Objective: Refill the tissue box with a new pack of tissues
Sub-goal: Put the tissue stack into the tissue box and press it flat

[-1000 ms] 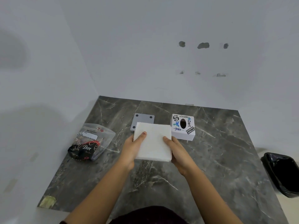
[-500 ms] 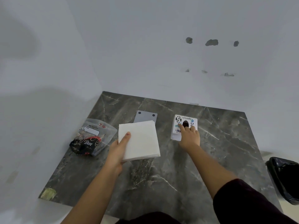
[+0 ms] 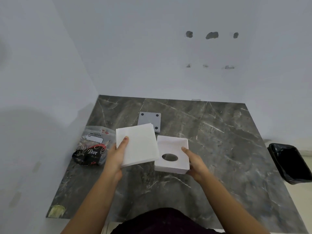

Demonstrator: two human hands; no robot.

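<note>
Head view: one stack of white tissues (image 3: 137, 144), one white tissue box (image 3: 172, 155), one grey square base plate (image 3: 150, 120) with dark dots at its corners, one emptied Dove tissue wrapper (image 3: 92, 146), and one black-lined bin (image 3: 291, 163) are in sight, along with two bare hands. All but the bin sit on or above a dark marble-patterned tabletop (image 3: 219, 149) pushed into a corner of pale walls; the bin stands off the table's right edge.

The wrapper lies crumpled at the left, just beside the tissue stack. The base plate lies flat behind the stack, its near edge hidden by the tissues' far corner. The stack's right edge overlaps the box's left side.

The left hand (image 3: 116, 156) is clamped on the tissue stack at its left edge, thumb on top and fingers hidden beneath. The right hand (image 3: 194, 162) grips the tissue box at its right wall, thumb hooked over the rim into the hollow. The box is turned open side up, showing its empty interior and the oval dispensing hole (image 3: 169, 157) in its floor, with marble visible through it.
</note>
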